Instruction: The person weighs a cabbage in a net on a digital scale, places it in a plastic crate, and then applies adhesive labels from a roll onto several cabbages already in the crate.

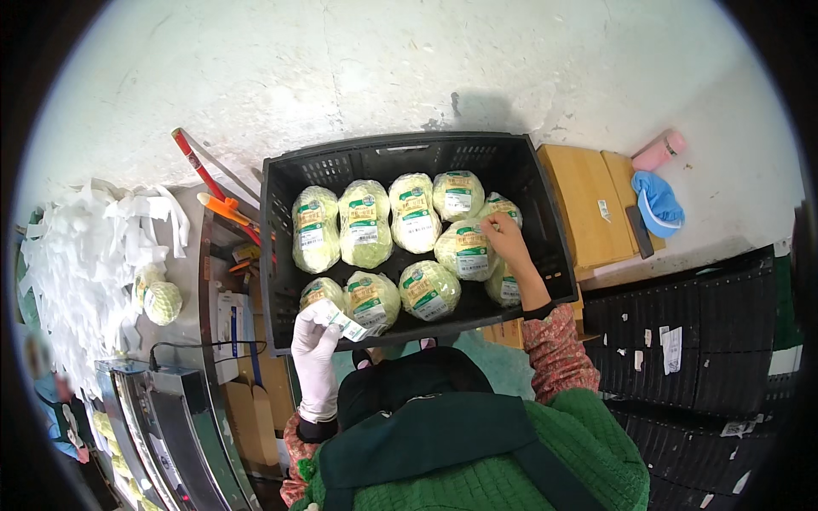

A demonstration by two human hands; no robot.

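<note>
In front of me a black plastic crate (396, 331) holds several pale green cabbages in white foam netting, each with a printed label. My left hand (316, 358), in a white glove, pinches a small strip of printed labels (348, 324) above the crate's near left edge. A netted cabbage (372, 301) lies just behind that strip. Bare, my right hand (508, 237) reaches over the crate's right side, its fingertips at the upper right of a labelled cabbage (468, 259). Whether the fingers hold anything is hidden. Beside it, another cabbage (508, 290) is partly covered by my wrist.
Cardboard boxes (572, 204) stand right of the crate, with a blue cap (659, 204) and a pink bottle (661, 150) beyond. Black crates (671, 345) are stacked at right. Left are white foam nets (96, 255), a wrapping machine (172, 434) and a distant person (61, 415).
</note>
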